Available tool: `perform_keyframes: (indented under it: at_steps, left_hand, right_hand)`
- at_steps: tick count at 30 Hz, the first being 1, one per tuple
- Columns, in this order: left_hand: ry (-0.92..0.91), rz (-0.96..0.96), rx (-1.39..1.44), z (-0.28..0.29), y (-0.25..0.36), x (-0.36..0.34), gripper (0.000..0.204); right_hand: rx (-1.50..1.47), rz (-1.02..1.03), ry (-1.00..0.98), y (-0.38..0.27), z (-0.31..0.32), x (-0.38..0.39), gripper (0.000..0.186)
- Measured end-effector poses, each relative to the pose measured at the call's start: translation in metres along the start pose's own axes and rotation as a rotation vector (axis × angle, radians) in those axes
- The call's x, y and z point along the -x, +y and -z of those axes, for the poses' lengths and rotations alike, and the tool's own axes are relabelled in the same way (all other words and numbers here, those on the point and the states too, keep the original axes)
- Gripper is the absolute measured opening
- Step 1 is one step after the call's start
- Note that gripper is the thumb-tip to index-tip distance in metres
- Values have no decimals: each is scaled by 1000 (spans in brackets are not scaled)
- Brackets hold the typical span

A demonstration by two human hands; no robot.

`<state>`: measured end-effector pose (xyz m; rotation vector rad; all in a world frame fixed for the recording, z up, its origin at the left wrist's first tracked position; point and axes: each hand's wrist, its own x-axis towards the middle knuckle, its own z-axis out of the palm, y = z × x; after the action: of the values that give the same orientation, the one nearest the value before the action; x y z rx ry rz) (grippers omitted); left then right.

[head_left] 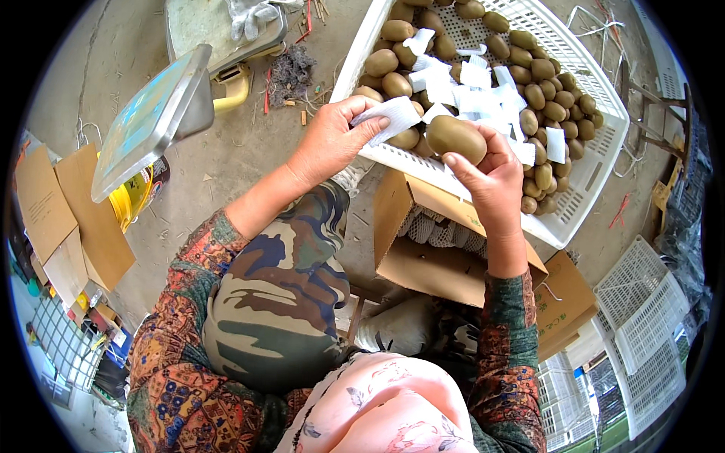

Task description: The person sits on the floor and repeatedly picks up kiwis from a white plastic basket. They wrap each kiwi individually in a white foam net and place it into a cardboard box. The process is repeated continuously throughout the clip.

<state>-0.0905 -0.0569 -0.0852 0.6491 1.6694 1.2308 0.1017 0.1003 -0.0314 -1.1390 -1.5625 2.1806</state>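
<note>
Between the thumb and fingers of my left hand (330,140) is a white foam net sleeve (396,119), pinched flat. My right hand (495,170) grips a brown kiwifruit (455,139) just to the right of the sleeve, the two apart. Both hands are over the near edge of a white plastic crate (585,41) heaped with kiwifruit (545,69). Loose white foam sleeves (477,100) lie scattered on the fruit. Below my right hand stands an open cardboard box (427,272), with several sleeved fruits (442,232) inside along its far side.
At the left is a scale display (155,121) on a yellow post, its platform (215,26) holding a pair of gloves (251,16). Folded cardboard (72,215) stands far left. White crates (646,325) and another cardboard box (563,302) are at the right.
</note>
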Motion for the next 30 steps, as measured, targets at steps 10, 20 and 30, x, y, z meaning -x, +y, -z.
perform_keyframes:
  at_steps: [10, 20, 30]
  left_hand:
    - [10, -220, -252, -11, 17, 14, 21]
    - [-186, -378, -294, 3, 31, 16, 31]
    - [-409, 165, 569, -13, 22, 11, 39]
  right_hand:
    - [768, 592, -202, -7, -24, 10, 51]
    - [586, 512, -249, -11, -20, 17, 48]
    - [-66, 98, -264, -14, -25, 22, 54]
